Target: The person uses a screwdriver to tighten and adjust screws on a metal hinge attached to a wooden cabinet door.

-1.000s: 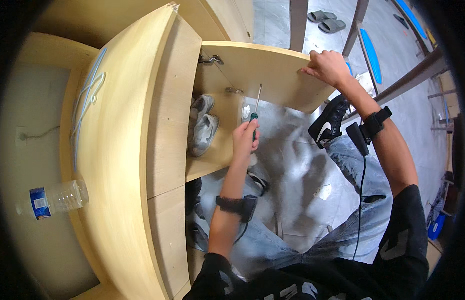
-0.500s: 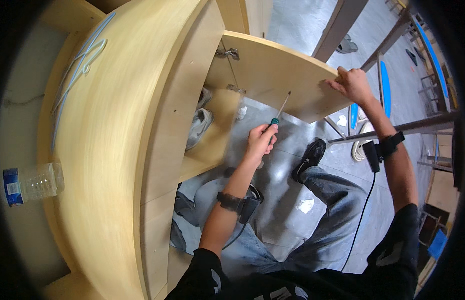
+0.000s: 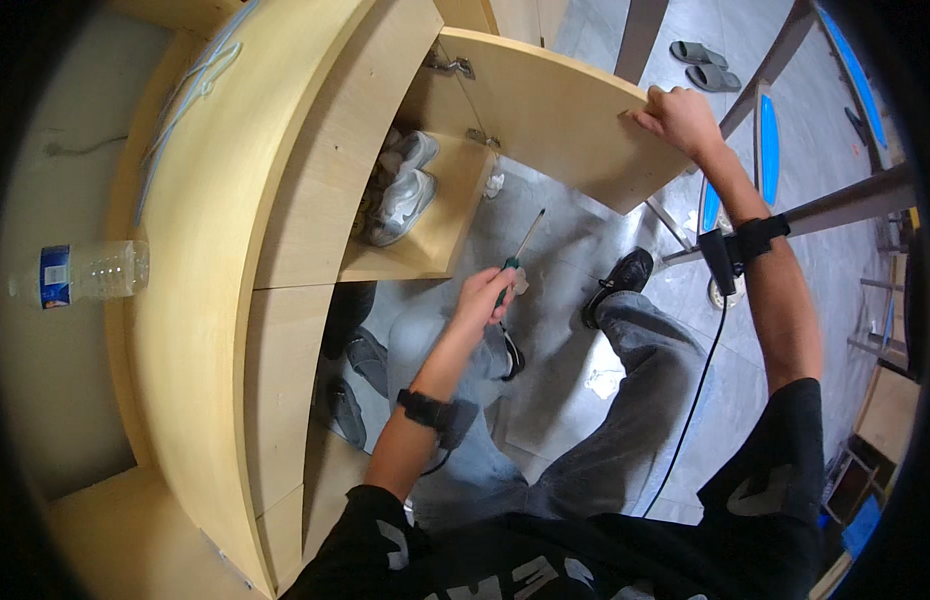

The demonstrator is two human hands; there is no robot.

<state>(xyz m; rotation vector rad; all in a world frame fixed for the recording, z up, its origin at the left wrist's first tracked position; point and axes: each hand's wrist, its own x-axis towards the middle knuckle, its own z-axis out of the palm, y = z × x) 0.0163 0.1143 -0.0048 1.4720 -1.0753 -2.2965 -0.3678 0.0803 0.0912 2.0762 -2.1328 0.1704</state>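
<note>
My left hand [image 3: 477, 300] is closed round the dark green handle of a screwdriver [image 3: 528, 236]. Its metal shaft points up and away, over the floor and touching nothing. At the far right my right hand [image 3: 682, 122] grips the top corner of an open wooden cabinet door [image 3: 560, 105], with fingers curled over the edge. Two metal hinges, an upper hinge [image 3: 451, 66] and a lower hinge [image 3: 482, 138], join that door to the pale wooden cabinet [image 3: 315, 180]. Inside the compartment, grey-white sneakers [image 3: 405, 205] rest on the shelf board.
Dark shoes [image 3: 347, 408] sit below the compartment, left of my legs. A plastic bottle [image 3: 95, 272] and blue-white wire [image 3: 190, 90] lie on the left. Metal frames [image 3: 845, 205] with blue pads stand to the right. Grey slippers [image 3: 707, 68] lie on the floor behind.
My left hand has drawn the screwdriver back from the door, nearer to me. The view has shifted, and more of the shoes in the compartment shows. My right hand still holds the door.
</note>
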